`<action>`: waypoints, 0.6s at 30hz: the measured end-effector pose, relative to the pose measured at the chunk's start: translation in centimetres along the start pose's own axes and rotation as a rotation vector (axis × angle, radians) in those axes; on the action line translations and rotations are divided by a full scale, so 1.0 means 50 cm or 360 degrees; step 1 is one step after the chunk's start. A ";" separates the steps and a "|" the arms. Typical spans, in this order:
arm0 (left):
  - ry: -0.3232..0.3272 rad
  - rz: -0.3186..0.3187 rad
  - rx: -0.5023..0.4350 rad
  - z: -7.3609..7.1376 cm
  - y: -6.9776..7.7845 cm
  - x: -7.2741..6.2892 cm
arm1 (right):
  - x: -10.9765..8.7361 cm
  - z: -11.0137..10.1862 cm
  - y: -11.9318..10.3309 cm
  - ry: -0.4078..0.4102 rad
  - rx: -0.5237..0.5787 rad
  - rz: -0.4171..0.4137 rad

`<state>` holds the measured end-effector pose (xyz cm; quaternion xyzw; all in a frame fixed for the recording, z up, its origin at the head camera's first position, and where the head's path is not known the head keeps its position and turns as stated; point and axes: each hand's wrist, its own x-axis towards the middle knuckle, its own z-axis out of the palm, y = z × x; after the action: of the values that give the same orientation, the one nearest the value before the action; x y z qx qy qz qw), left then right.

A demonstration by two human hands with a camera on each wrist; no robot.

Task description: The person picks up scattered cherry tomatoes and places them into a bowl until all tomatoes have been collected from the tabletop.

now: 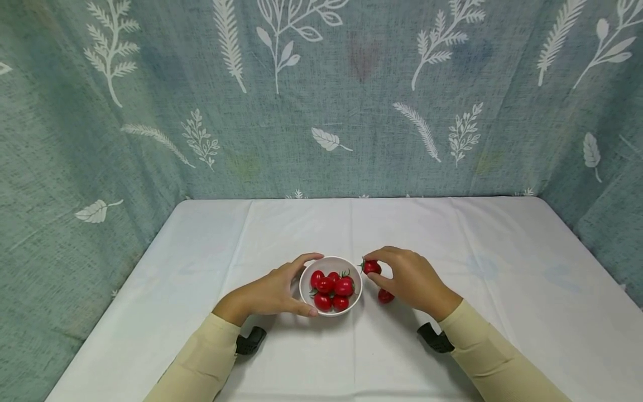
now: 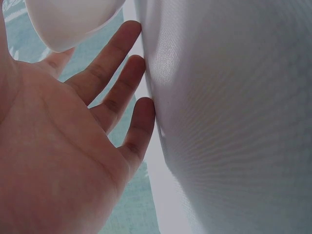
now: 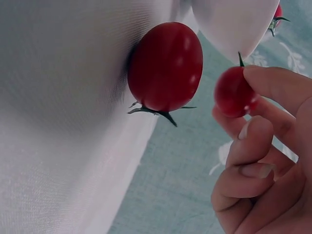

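A small white bowl [image 1: 332,264] holds several cherry tomatoes [image 1: 324,285], some with green stems. My left hand [image 1: 271,290] holds the bowl's left side, index finger at the far rim and thumb at the near rim. In the left wrist view, its other fingers [image 2: 114,105] extend against the tablecloth below the bowl. Just right of the bowl, my right hand [image 1: 409,276] pinches a cherry tomato [image 1: 373,267] between thumb and fingers, its stem pointing toward the bowl. Another cherry tomato [image 3: 165,68] lies on the cloth beneath my right hand.
A white cloth [image 1: 211,240] with fold lines covers the table. Green-blue curtains [image 1: 321,106] with white leaf prints hang behind it and along both sides. A black wrist camera [image 1: 251,340] sits at the left wrist, another [image 1: 436,338] at the right.
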<state>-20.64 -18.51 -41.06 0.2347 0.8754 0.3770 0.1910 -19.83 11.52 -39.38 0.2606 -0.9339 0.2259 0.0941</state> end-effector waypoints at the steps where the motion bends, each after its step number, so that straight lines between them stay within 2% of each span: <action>1: 0.0000 0.0005 0.0002 0.000 0.000 0.001 | 0.000 -0.001 -0.001 0.0023 -0.0001 -0.0005; 8: 0.0003 0.0030 -0.0002 -0.001 0.004 0.001 | -0.001 -0.003 -0.005 0.0112 0.0025 -0.0086; 18: -0.0015 0.0040 -0.0016 -0.002 0.005 0.004 | -0.001 0.002 -0.023 0.0130 0.0049 -0.0164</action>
<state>-20.81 -18.33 -40.83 0.2465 0.8696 0.3826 0.1914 -19.19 10.65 -39.05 0.3003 -0.9110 0.2456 0.1397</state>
